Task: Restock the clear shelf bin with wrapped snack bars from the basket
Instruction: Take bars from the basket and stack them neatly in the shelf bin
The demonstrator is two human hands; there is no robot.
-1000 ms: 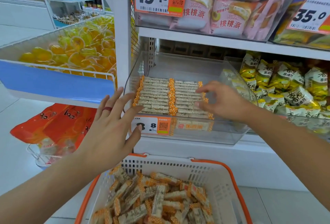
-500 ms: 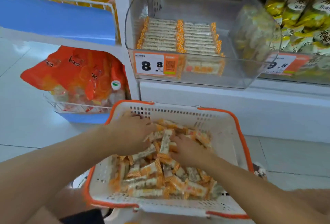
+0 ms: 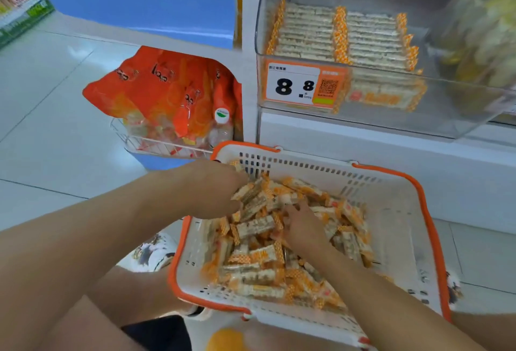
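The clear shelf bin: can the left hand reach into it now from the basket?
Probably yes. The clear shelf bin is open on top, directly above the basket, and nothing blocks the left hand, which grips bars.

Bright, even store lighting, barely any shadows. The floor tiles (image 3: 64, 76) catch a soft glare, the whole frame's kinda motion-blurred, and wide-angle warp bends the edges.

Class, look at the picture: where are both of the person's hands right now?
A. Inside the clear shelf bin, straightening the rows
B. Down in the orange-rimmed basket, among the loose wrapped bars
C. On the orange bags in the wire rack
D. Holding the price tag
B: the left hand and right hand both reach into the basket, among the wrapped bars; the clear shelf bin above is untouched.
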